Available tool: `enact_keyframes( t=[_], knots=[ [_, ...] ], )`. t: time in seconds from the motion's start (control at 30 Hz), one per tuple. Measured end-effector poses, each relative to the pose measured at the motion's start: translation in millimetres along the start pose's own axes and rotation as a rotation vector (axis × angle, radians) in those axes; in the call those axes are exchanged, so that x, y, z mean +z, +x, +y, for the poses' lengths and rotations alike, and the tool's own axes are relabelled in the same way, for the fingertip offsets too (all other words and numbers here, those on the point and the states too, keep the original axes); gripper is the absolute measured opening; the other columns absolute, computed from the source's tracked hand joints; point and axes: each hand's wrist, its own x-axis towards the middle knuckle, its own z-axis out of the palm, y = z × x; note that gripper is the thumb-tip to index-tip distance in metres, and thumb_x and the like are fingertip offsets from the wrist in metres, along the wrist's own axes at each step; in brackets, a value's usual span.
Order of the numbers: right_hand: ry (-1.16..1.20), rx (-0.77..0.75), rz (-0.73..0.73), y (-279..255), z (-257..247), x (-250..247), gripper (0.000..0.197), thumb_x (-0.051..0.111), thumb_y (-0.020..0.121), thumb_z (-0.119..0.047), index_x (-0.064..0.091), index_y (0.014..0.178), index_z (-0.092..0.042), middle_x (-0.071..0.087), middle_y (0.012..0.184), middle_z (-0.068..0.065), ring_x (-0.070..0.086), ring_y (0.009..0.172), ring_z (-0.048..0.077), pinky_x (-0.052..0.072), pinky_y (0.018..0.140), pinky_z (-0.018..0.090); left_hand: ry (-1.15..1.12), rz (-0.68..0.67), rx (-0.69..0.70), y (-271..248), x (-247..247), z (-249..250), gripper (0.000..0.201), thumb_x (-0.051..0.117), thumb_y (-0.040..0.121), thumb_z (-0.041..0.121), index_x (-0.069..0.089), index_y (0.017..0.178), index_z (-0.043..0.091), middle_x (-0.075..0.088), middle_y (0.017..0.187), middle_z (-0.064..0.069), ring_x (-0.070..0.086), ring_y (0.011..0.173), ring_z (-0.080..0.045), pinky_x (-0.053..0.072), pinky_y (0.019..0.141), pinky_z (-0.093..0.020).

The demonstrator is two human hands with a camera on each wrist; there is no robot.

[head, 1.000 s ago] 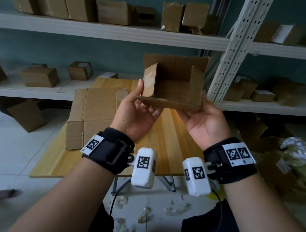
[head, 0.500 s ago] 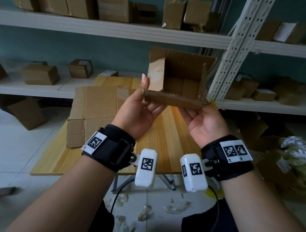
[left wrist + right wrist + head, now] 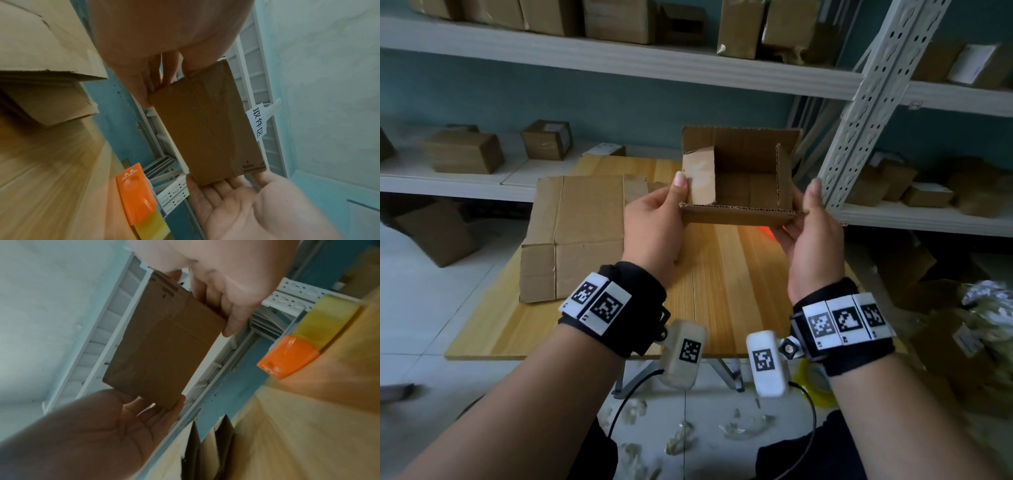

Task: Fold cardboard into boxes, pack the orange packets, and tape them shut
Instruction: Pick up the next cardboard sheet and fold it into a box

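Box (image 3: 739,185) | pinched by left hand (image 3: 654,222), right hand (image 3: 811,236) | sign (image 3: 257,123) "取件区"

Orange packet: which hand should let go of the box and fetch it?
Probably the right hand. The orange packet lies on the table below the right end of the open box, close under that hand, while the left hand can keep its pinch on the other end.

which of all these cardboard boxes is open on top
The small box held between the left hand and right hand above the table; its flaps stand up. The boxes on the shelves look closed.
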Motion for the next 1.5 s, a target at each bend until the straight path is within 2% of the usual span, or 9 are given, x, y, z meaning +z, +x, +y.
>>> enact_keyframes(
  t=[0.2, 0.3, 0.43, 0.53, 0.67, 0.87, 1.07, 1.27, 1.5],
  knots=[
    [-0.230, 0.035, -0.103, -3, -5, -5, 0.105, 0.027, 0.079, -0.098, 0.046, 0.157, -0.030, 0.058, 0.153, -0.004, 0.052, 0.142, 0.010, 0.040, 0.121, 0.046, -0.005, -0.031, -0.099, -3, 1, 7, 0.066, 0.035, 0.107, 0.067, 0.069, 0.129, 0.015, 0.074, 0.126, -0.008, 0.070, 0.118, -0.023, 0.058, 0.102, -0.040],
    [-0.303, 0.025, -0.146, -8, -8, -3, 0.088, 0.027, 0.091, -0.082, 0.039, 0.160, -0.029, 0.041, 0.165, -0.007, 0.036, 0.139, -0.003, 0.025, 0.120, 0.030, -0.080, -0.066, -0.150, -5, 2, 13, 0.093, 0.022, 0.099, 0.082, 0.057, 0.146, 0.009, 0.061, 0.148, -0.012, 0.057, 0.137, -0.027, 0.047, 0.116, -0.046],
    [-0.292, -0.046, -0.069, -7, -4, -3, 0.066, 0.035, 0.104, -0.065, 0.042, 0.158, -0.029, 0.049, 0.159, -0.010, 0.040, 0.124, -0.008, 0.032, 0.095, 0.010, -0.009, -0.172, -0.106, -11, 2, 15, 0.100, 0.013, 0.094, 0.088, 0.067, 0.132, 0.013, 0.074, 0.125, 0.006, 0.061, 0.129, -0.014, 0.028, 0.128, -0.041],
    [-0.272, -0.090, -0.005, -6, -5, -3, 0.069, 0.041, 0.099, -0.068, 0.050, 0.154, -0.028, 0.057, 0.145, -0.017, 0.048, 0.113, -0.016, 0.032, 0.085, 0.004, -0.008, -0.219, -0.066, -11, 3, 16, 0.093, 0.007, 0.101, 0.079, 0.073, 0.111, 0.014, 0.081, 0.094, 0.012, 0.073, 0.095, 0.002, 0.053, 0.096, -0.013],
    [-0.264, -0.072, 0.088, -6, -8, -3, 0.056, 0.042, 0.102, -0.066, 0.063, 0.134, -0.026, 0.055, 0.107, -0.035, 0.049, 0.078, -0.033, 0.034, 0.074, 0.007, -0.017, -0.247, -0.041, -11, 2, 14, 0.100, 0.013, 0.099, 0.083, 0.054, 0.151, 0.008, 0.066, 0.145, -0.005, 0.061, 0.133, -0.012, 0.040, 0.122, -0.034],
    [-0.262, 0.009, 0.046, -7, -11, -2, 0.060, 0.039, 0.103, -0.066, 0.052, 0.150, -0.030, 0.053, 0.153, -0.011, 0.039, 0.120, -0.005, 0.032, 0.100, 0.023, -0.012, -0.257, -0.038, -10, 4, 10, 0.092, 0.019, 0.101, 0.079, 0.056, 0.149, 0.010, 0.069, 0.140, 0.000, 0.063, 0.128, -0.009, 0.039, 0.121, -0.036],
    [-0.048, 0.091, 0.033, 1, -5, -4, 0.069, 0.041, 0.093, -0.084, 0.074, 0.122, -0.031, 0.074, 0.126, -0.010, 0.063, 0.127, 0.009, 0.042, 0.118, 0.048, -0.014, -0.069, -0.133, -2, -1, 5, 0.040, 0.050, 0.109, 0.049, 0.071, 0.117, 0.017, 0.076, 0.113, -0.003, 0.071, 0.106, -0.016, 0.056, 0.101, -0.033],
    [0.167, 0.158, 0.022, 3, -5, -3, 0.020, 0.055, 0.107, -0.009, 0.074, 0.109, -0.015, 0.081, 0.103, 0.005, 0.078, 0.102, 0.019, 0.060, 0.098, 0.047, -0.158, -0.043, -0.293, 5, -8, 1, 0.022, 0.063, 0.104, 0.025, 0.068, 0.126, 0.022, 0.077, 0.118, -0.003, 0.075, 0.105, -0.020, 0.062, 0.079, -0.031],
    [0.472, 0.346, -0.074, 6, -6, -2, 0.034, 0.058, 0.106, -0.016, 0.060, 0.139, -0.007, 0.074, 0.127, 0.017, 0.071, 0.121, 0.031, 0.058, 0.102, 0.048, -0.468, -0.253, -0.475, -1, -5, 13, 0.045, 0.072, 0.099, 0.044, 0.073, 0.127, 0.009, 0.077, 0.120, -0.015, 0.079, 0.103, -0.029, 0.065, 0.084, -0.037]
  ],
)
